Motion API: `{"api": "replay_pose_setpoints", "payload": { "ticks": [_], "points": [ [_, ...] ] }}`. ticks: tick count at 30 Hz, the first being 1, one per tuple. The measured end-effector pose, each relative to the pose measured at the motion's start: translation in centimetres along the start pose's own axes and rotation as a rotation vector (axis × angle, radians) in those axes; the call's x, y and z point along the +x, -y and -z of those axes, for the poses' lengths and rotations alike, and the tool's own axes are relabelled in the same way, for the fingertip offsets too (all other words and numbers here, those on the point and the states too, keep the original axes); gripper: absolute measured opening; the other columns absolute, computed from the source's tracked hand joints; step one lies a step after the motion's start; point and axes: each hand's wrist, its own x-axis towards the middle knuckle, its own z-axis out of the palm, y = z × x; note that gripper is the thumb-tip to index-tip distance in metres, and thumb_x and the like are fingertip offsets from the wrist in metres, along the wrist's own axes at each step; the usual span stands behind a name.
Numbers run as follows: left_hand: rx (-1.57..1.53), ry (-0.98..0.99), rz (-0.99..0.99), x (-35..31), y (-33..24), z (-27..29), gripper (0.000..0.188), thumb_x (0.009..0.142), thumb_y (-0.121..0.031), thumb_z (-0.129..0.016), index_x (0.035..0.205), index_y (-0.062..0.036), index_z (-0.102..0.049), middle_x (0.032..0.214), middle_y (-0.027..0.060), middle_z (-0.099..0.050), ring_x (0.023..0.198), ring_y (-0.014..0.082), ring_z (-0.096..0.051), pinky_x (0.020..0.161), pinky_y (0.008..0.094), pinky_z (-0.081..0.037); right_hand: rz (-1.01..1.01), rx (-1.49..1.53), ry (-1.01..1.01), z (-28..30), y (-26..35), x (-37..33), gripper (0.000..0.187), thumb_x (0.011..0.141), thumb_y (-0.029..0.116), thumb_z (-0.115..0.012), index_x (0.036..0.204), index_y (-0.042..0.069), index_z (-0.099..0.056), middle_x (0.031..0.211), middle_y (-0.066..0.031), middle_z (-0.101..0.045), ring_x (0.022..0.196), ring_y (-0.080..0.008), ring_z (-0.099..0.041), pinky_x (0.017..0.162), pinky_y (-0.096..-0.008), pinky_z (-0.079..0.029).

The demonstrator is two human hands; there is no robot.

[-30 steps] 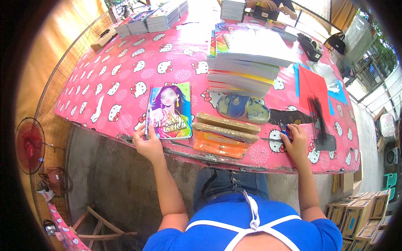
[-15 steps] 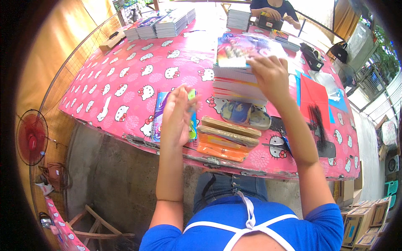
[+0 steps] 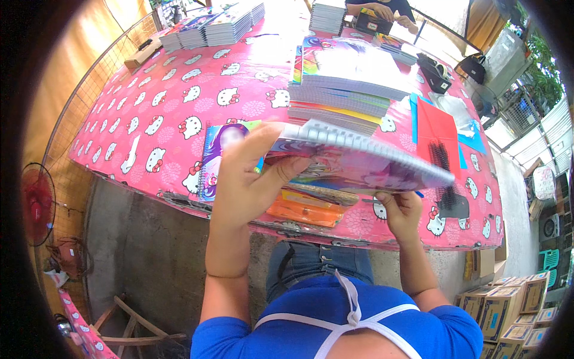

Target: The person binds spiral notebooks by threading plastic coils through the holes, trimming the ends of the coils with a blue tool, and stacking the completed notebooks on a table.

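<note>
A spiral-bound notebook with a colourful cover is held up, tilted, above the near part of the table. My left hand grips its left end, thumb below and fingers on top. Under its right part, my right hand pinches the lower edge between thumb and curled fingers. Partly behind my left hand, another colourful spiral notebook lies flat on the table. An orange packet bundle sits below the held notebook, which covers part of it. Beyond is a tall stack of notebooks.
Red and blue sheets and a black brush-like object lie at the right. More notebook stacks stand at the far left. Across the pink table, another person's hands are by a black box. Cartons stand lower right.
My right hand has come back from the tall stack toward me. A notebook from there is now between both hands, and my left hand has closed on it.
</note>
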Motion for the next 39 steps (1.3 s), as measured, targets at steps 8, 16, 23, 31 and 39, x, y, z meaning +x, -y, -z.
{"api": "replay_pose_setpoints", "payload": {
  "ticks": [8,16,23,31,39],
  "points": [
    [-0.21,-0.421,0.333,-5.2,4.6,-1.9,0.082,0.064,-0.004,-0.087,0.135,-0.0037,-0.045,0.128,0.0098,-0.054,0.117,0.0197,-0.053,0.101,0.0345,-0.042,0.043,-0.307,0.205,-1.8,-2.9,-3.0,0.048,0.08,0.01,-0.074,0.122,-0.003,-0.055,0.115,-0.021,-0.063,0.106,-0.0345,-0.062,0.087,-0.0388,-0.048],
    [-0.238,-0.328,0.516,-8.2,5.5,-3.4,0.108,0.061,0.0,-0.087,0.148,0.0004,-0.023,0.145,0.0165,-0.039,0.129,0.0248,-0.045,0.106,0.0372,-0.039,-0.007,-0.244,0.037,1.9,-3.7,-0.2,0.071,0.077,0.028,-0.077,0.138,0.005,-0.048,0.121,-0.0138,-0.064,0.102,-0.0208,-0.063,0.087,-0.0352,-0.05],
    [0.671,-0.267,-0.054,-4.0,0.7,-6.5,0.099,0.073,-0.033,-0.083,0.15,-0.0057,-0.027,0.156,0.0218,-0.019,0.145,0.0302,-0.019,0.114,0.0566,-0.012,-0.282,-1.119,-0.244,17.5,-16.1,12.4,0.023,0.076,0.017,-0.073,0.094,0.001,-0.07,0.09,-0.0192,-0.069,0.084,-0.0335,-0.068,0.076,-0.0419,-0.053],
    [0.908,0.295,-0.078,-2.8,0.6,-11.8,0.055,0.084,-0.028,-0.067,0.134,-0.0097,-0.053,0.135,0.0112,-0.052,0.124,0.0257,-0.048,0.107,0.0548,-0.022,0.185,-1.057,-0.243,15.5,-12.7,10.9,0.023,0.085,0.01,-0.059,0.1,-0.005,-0.068,0.085,-0.0239,-0.067,0.085,-0.0409,-0.065,0.078,-0.0444,-0.052],
    [0.642,0.082,-0.107,-2.5,1.3,-11.5,0.022,0.079,-0.017,-0.073,0.1,-0.0097,-0.073,0.091,0.0029,-0.069,0.089,0.0203,-0.063,0.094,0.0447,-0.037,-0.294,0.366,0.591,6.9,2.2,0.1,0.086,0.082,0.0,-0.072,0.153,0.01,-0.025,0.083,-0.0076,-0.069,0.074,-0.0112,-0.063,0.069,-0.0266,-0.051]
  ]
}}
